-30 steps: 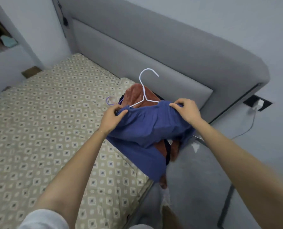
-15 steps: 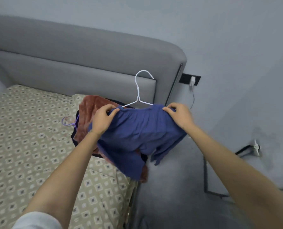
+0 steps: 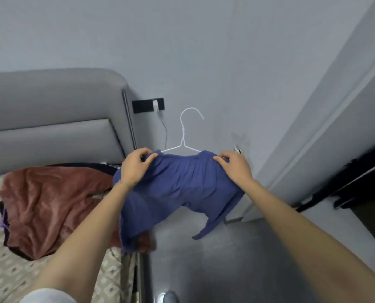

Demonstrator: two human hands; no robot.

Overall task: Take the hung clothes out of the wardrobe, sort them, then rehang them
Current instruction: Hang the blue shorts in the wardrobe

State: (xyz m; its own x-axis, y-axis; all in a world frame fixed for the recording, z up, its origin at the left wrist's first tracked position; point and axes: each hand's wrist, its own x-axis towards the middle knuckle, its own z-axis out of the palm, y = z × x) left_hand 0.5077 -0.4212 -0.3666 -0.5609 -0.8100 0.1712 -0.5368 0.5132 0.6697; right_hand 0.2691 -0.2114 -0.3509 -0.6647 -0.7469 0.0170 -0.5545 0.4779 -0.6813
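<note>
The left hand [image 3: 136, 166] has its fingers curled over one top corner of the blue garment [image 3: 182, 186], bunching the cloth, and the right hand [image 3: 234, 168] pinches the opposite corner in the same way, so the two hands are apart with the waist or neckline stretched between them. The garment rides on a thin white wire hanger [image 3: 183, 136], whose hook stands up above the cloth, and it is held in the air over the corner of the bed [image 3: 3, 276] and the grey floor, its lower part hanging free. It looks light and limp, thin cloth that gathers into folds and has no shape of its own, so it would likely slide along the smooth wire if let go at one end. The hanger seems stiff enough to carry it; the hook or the two wire shoulders are the sensible places to hold. Beside it on the bed lies a heap of brown cloth [image 3: 51, 204].
</note>
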